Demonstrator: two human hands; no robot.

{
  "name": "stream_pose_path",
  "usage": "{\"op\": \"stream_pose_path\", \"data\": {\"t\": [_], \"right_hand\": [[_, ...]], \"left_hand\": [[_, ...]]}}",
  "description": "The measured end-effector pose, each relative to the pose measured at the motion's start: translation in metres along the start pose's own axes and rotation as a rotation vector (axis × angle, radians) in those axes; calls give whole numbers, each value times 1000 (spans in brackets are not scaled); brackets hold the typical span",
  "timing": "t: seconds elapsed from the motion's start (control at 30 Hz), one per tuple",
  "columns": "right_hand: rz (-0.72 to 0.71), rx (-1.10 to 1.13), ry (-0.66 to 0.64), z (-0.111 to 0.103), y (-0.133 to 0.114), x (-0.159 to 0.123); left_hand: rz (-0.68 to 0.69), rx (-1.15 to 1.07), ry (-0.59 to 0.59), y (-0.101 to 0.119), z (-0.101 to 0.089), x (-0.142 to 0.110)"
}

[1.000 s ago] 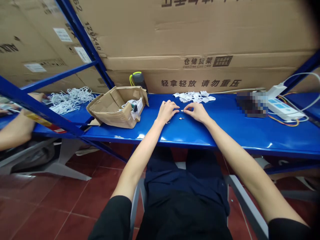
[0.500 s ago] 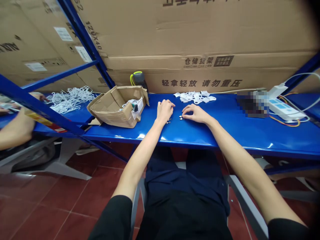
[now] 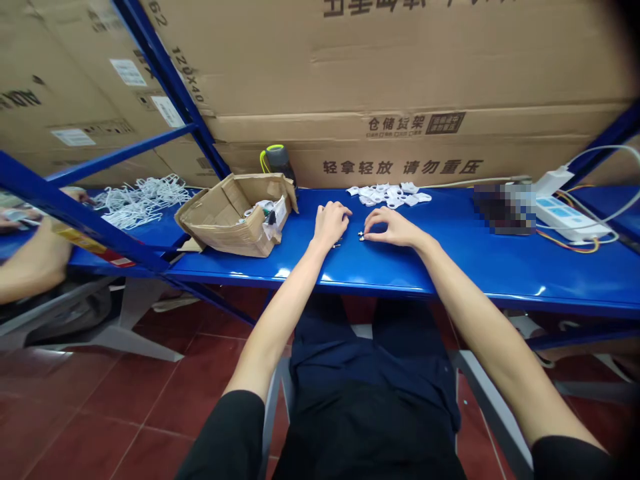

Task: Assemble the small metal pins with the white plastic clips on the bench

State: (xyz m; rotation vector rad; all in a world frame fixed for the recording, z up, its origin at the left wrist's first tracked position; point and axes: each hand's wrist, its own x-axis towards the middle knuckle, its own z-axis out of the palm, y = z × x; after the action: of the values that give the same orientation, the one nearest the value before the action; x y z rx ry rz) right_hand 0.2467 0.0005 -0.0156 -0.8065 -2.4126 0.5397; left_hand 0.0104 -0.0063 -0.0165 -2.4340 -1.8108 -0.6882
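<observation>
My left hand (image 3: 331, 223) is over the blue shelf with its fingers curled down; what they hold, if anything, is hidden. Some small metal parts (image 3: 337, 245) lie beside its wrist. To the right, my right hand (image 3: 393, 227) has thumb and forefinger closed at a tiny metal part (image 3: 361, 236) on the shelf surface. That piece is too small to name more exactly. Beyond both hands lies a loose pile of white plastic pieces (image 3: 387, 195), some with round holes.
A cut-open cardboard box (image 3: 220, 230) with small items stands to the left, a dark bottle (image 3: 280, 160) behind it. At right are a white power strip (image 3: 570, 220) with cables and a blurred-out object (image 3: 505, 210). White hooks (image 3: 140, 200) and another person's arm (image 3: 37, 257) are far left.
Both hands stay nearly in place; the right fingers shift very slightly around the tiny metal part. The camera view tilts a little.
</observation>
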Motion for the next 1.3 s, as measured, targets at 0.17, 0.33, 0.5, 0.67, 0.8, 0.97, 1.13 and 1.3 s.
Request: {"op": "stream_pose_path", "data": {"t": [0.17, 0.33, 0.5, 0.67, 0.8, 0.97, 1.13, 1.3], "right_hand": [[-15, -88, -44, 0, 2, 0], [-40, -157, -43, 1, 3, 1], [-52, -190, -54, 1, 0, 1], [-42, -197, -61, 1, 2, 1], [-53, -170, -63, 1, 3, 0], [-46, -171, -64, 0, 2, 0], [65, -292, 89, -3, 4, 0], [374, -538, 214, -12, 14, -5]], "left_hand": [[5, -8, 8, 0, 0, 0], [6, -26, 15, -1, 1, 0], [9, -43, 16, -1, 1, 0], [12, -39, 20, -1, 2, 0], [8, -34, 19, -1, 2, 0], [0, -27, 8, 0, 0, -1], [-17, 7, -1, 0, -1, 0], [-104, 89, -8, 0, -3, -2]]}}
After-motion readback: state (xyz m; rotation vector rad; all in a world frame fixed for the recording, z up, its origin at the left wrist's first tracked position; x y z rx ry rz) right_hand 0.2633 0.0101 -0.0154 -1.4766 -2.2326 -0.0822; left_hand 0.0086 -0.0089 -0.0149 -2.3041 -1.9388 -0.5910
